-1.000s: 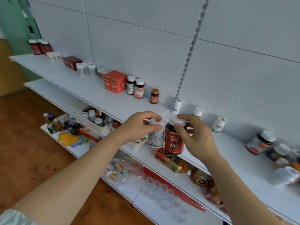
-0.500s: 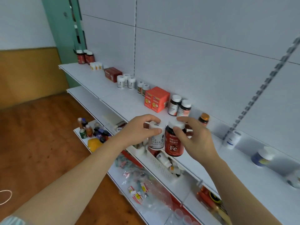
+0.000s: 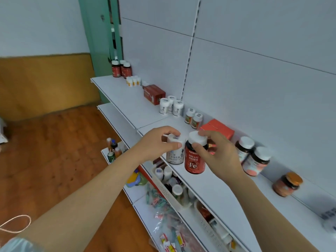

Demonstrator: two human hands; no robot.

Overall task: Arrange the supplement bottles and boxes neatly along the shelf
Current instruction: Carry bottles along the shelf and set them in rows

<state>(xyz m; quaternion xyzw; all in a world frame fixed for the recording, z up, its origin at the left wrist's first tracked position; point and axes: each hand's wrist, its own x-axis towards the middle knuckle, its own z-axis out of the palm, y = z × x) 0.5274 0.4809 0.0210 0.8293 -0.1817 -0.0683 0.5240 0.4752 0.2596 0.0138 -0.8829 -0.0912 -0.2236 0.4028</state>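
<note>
Shelf (image 3: pixel 127 99) against white wall panels (image 3: pixel 254 79)

White shelf (image 3: pixel 125 99) carries bottles and red boxes (image 3: pixel 154 94) along its back.

Both arms extended fwd; left hand (image 3: pixel 157 142) & right hand (image 3: pixel 219 153) side by side, fingers curled in grip.

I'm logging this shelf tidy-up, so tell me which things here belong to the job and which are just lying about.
Part of the job:
- white bottle in the left hand
- red Fe bottle in the right hand
- orange boxes and dark red box on the top shelf
- amber jar

Just lying about:
- white basket on the lower shelf
- cord on the floor
</note>
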